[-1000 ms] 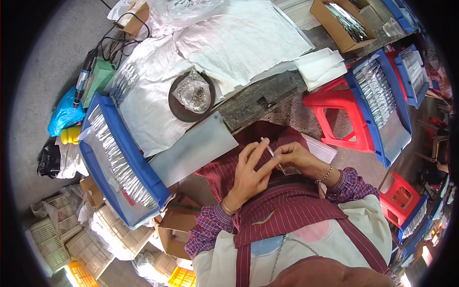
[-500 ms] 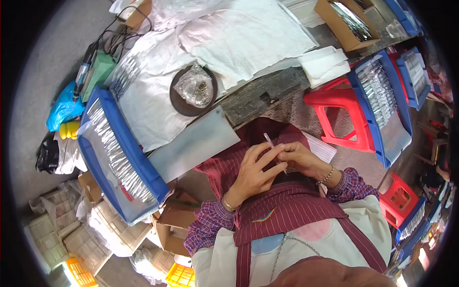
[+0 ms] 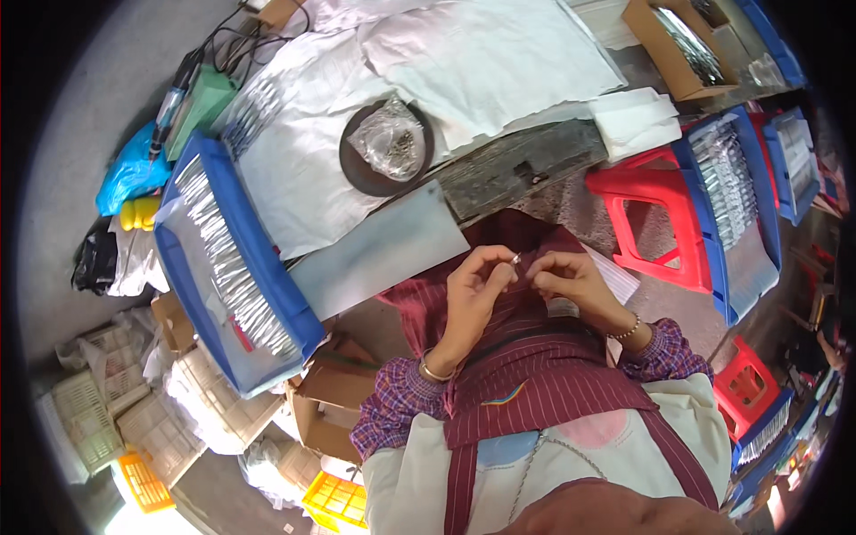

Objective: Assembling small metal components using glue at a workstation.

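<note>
Small silvery pc (image 3: 516,259) glints in L hand (image 3: 473,296).

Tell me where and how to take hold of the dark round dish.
Probably take the dish by its near-left rim, coming from the near side: it sits flat, its round edge is bare there, while the clear bag reaches the far edge.

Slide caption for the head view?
Left hand pinching a small shiny piece, right hand close by, over a striped maroon apron.
</note>
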`<state>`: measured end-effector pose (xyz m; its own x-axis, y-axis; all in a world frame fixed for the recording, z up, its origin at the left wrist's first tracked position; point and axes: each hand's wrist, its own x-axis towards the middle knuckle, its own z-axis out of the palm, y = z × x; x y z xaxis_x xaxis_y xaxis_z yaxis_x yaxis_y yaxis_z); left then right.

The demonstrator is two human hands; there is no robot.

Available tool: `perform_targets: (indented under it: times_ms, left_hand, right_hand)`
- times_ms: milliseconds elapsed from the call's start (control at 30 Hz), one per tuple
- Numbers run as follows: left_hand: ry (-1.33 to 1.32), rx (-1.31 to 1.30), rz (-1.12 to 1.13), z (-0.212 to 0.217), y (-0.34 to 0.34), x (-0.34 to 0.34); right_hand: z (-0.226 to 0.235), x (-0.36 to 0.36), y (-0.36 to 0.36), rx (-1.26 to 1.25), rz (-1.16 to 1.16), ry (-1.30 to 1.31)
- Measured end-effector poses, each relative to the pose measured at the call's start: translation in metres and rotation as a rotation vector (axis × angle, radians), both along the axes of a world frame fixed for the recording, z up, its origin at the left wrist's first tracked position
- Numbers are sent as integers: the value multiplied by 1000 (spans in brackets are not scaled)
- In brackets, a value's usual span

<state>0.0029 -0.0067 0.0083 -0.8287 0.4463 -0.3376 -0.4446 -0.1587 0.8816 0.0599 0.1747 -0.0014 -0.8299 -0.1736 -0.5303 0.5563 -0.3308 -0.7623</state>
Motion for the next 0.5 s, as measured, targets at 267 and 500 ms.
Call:
perform_targets:
  times_ms: [267, 500]
  left_hand:
    - [-84, 105, -41, -13, -2, 7]
    - [-80, 137, -49, -19, 3, 15]
  right_hand:
    - [-1, -9, -4, 75, -88, 98]
    - [-4, -14, -9, 223, -146, 296]
